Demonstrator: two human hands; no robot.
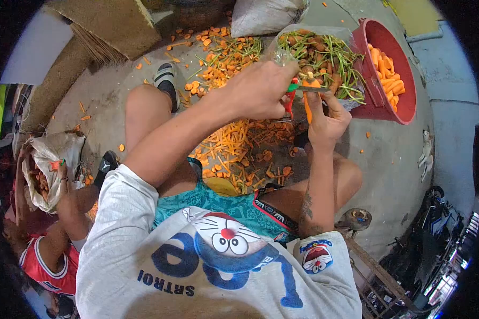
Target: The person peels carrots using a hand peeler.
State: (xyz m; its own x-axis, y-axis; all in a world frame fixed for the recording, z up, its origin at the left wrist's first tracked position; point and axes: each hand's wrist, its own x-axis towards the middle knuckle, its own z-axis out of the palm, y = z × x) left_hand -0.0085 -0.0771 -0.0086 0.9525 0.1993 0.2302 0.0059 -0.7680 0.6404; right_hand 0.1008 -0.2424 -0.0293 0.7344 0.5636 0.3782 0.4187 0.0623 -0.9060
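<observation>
My left hand point(269, 87) is closed around a knife point(316, 89) with red and green on its handle. Its narrow blade lies across a bright orange carrot point(307, 109) near the upper end. In my right hand point(327, 119), the carrot is pinched between thumb and fingers, roughly upright. Just beyond both hands sits a clear plastic bag point(346, 40) of unpeeled carrots point(332, 66) with green stems. To its right, a tilted red bucket point(361, 80) holds smooth orange carrots point(387, 80).
Orange peel strips point(223, 143) and carrot slices point(218, 64) litter the floor between my legs. A white sack point(269, 16) stands at the back. At left, another person in a red top point(50, 266) reaches to an open sack point(48, 175). A metal frame point(378, 271) is at lower right.
</observation>
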